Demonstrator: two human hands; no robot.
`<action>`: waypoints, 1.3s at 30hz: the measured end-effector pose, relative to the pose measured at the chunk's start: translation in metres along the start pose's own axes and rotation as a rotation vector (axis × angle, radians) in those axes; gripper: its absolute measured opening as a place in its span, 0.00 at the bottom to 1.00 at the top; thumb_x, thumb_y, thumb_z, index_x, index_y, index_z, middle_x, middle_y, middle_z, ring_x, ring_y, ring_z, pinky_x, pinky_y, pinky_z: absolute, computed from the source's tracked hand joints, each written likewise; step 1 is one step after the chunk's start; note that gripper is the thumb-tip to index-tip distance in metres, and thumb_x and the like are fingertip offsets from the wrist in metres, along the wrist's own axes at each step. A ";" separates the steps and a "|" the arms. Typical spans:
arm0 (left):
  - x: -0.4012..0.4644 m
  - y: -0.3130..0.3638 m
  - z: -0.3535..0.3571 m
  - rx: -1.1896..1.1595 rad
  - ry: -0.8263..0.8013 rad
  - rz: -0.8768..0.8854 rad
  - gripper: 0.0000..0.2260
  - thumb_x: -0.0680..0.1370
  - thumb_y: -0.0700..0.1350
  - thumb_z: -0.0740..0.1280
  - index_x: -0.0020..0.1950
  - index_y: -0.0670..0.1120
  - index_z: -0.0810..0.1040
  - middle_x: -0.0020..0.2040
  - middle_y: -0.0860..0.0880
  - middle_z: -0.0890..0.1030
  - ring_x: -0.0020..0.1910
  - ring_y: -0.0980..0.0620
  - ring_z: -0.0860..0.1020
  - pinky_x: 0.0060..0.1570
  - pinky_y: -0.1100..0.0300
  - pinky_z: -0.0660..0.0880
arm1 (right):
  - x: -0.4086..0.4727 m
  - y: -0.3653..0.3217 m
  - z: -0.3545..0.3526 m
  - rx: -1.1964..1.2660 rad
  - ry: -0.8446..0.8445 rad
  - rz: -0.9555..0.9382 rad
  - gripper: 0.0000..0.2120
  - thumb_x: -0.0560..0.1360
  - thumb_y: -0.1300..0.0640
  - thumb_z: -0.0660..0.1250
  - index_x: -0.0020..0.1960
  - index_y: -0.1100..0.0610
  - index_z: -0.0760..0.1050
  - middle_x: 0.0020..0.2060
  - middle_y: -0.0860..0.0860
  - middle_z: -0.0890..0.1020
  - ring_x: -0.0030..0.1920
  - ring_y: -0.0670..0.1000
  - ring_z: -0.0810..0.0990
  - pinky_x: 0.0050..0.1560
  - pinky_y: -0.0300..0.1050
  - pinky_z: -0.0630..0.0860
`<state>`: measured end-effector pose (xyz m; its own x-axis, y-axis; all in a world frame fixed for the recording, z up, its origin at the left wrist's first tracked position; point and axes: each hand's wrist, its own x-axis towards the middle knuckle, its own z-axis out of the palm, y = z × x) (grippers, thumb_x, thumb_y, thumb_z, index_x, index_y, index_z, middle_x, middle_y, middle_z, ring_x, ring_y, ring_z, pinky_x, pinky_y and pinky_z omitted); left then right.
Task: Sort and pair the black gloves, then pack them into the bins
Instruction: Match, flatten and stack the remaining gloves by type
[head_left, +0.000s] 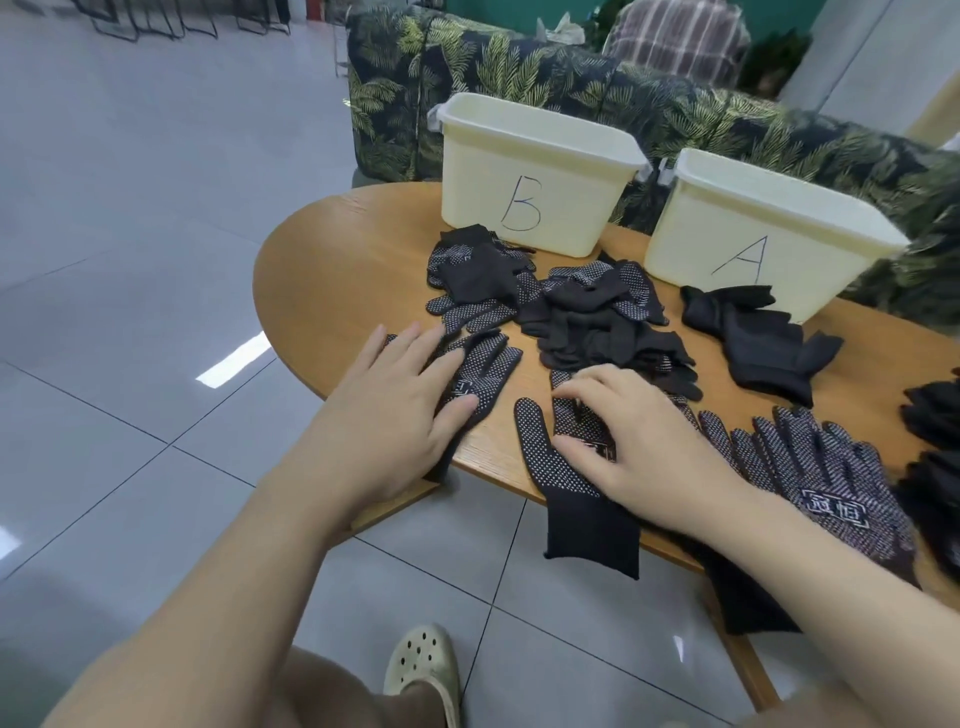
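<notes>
Black gloves (935, 415) cut off at right edge, bin interiors hidden

Oval wooden table (363, 234), two cream bins (535, 176), scattered black gloves (587, 317)

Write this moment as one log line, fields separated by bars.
left hand flat on dotted glove | right hand pinching second dotted glove | bins B, A behind | packing not started

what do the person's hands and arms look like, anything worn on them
Both arms are bare to the frame edge, no sleeves showing. The left hand and right hand wear no gloves, rings, watch or bracelets. Nails look short and unpainted.
</notes>
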<state>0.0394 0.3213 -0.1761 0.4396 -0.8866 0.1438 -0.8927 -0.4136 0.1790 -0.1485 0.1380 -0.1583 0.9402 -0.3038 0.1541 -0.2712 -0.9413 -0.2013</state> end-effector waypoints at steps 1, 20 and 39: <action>0.004 0.001 0.000 -0.013 -0.023 0.041 0.37 0.78 0.66 0.36 0.83 0.52 0.57 0.84 0.49 0.52 0.83 0.49 0.47 0.78 0.55 0.37 | -0.004 -0.001 0.003 -0.006 -0.016 0.014 0.27 0.79 0.38 0.61 0.72 0.50 0.72 0.68 0.45 0.73 0.70 0.47 0.70 0.72 0.52 0.69; 0.018 0.055 0.003 0.158 -0.034 -0.162 0.26 0.85 0.57 0.41 0.82 0.50 0.55 0.83 0.45 0.56 0.79 0.42 0.57 0.76 0.47 0.55 | 0.006 -0.004 -0.003 0.114 0.024 -0.043 0.19 0.82 0.46 0.64 0.70 0.53 0.74 0.67 0.46 0.74 0.68 0.46 0.70 0.70 0.45 0.69; 0.034 0.072 0.011 0.017 -0.224 0.196 0.33 0.82 0.70 0.47 0.83 0.59 0.45 0.84 0.48 0.39 0.81 0.46 0.34 0.79 0.44 0.35 | 0.204 0.027 -0.004 -0.036 -0.003 -0.056 0.15 0.80 0.53 0.69 0.66 0.52 0.80 0.61 0.50 0.80 0.60 0.52 0.77 0.62 0.49 0.74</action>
<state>-0.0106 0.2589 -0.1687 0.2271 -0.9729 -0.0443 -0.9609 -0.2312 0.1525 0.0352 0.0504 -0.1282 0.9546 -0.2502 0.1615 -0.2254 -0.9615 -0.1573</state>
